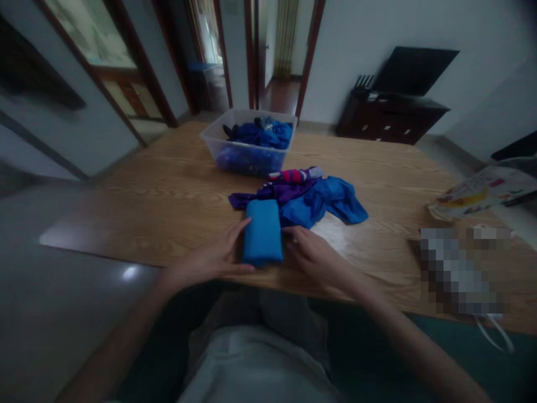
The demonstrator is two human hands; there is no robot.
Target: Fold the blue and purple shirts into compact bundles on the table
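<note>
A bright blue fabric bundle (263,232), folded into a neat rectangle, lies near the front edge of the table. My left hand (216,252) rests against its left side, thumb and fingers spread apart along the edge. At the right side is my right hand (310,249), its fingers bent and drawn together beside the bundle. A small dark bit shows at those fingertips, too blurred to name. Just behind the bundle lies loose crumpled blue fabric (319,201), together with purple fabric (289,192) and a red patterned piece (296,176).
A clear plastic bin (247,154) holding more blue fabric stands at the back of the wooden table (159,184). To the right are a printed plastic bag (482,193) and a pixelated object (457,271) with a white strap. A dark cabinet (390,120) with a screen stands beyond.
</note>
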